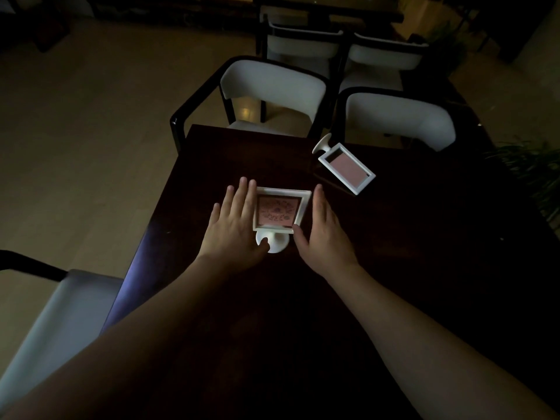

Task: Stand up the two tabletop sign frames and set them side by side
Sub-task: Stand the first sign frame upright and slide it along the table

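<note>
A white sign frame (279,211) with a pink printed card is on the dark table, its round base (277,241) toward me. My left hand (233,222) lies flat along its left edge, thumb on the base. At its right edge is my right hand (321,228), fingers straight, thumb at the lower right corner. Neither hand is closed around it. A second white frame (346,167) with a plain pink card lies flat, far right, its round foot (321,144) pointing away from me.
The dark wooden table (212,165) ends just beyond the frames. Two white-cushioned chairs with black arms (272,86) (397,116) are tucked in at the far side, more behind them. A grey chair (60,313) stands at my near left. Plant leaves (533,177) reach in on the right.
</note>
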Motion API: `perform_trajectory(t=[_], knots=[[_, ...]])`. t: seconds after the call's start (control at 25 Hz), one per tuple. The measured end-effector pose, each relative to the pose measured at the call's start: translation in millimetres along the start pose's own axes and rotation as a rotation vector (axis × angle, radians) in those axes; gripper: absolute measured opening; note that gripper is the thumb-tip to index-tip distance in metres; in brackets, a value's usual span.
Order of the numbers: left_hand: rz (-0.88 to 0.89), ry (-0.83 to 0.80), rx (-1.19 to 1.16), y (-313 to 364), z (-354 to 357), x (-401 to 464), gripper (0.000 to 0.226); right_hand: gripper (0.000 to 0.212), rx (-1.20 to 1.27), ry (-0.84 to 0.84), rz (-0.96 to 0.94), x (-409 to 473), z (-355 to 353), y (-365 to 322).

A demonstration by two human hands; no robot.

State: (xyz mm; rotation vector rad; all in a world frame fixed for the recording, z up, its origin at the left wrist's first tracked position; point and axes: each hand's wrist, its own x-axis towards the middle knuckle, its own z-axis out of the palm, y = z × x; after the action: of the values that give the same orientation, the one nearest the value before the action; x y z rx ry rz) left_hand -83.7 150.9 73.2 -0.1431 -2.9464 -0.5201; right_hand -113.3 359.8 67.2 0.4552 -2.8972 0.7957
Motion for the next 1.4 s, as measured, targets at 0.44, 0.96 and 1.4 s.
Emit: perform_trajectory(t=[0.44, 0.96, 1.4], knots=[[-0.177, -0.317, 0.139, -28, 50, -35, 0.115, 0.086, -0.152, -0.233, 0.116, -42, 44, 23], [-0.037, -0.486, 0.188, -17, 102, -39, 0.093, 0.074, -0.272, -0.457, -0.009, -27, 93, 24], [-0.034, -0.495, 0.188, -19, 113, -29, 0.089, 0.068, -0.295, -0.461, 0.01, -21, 109, 37]])
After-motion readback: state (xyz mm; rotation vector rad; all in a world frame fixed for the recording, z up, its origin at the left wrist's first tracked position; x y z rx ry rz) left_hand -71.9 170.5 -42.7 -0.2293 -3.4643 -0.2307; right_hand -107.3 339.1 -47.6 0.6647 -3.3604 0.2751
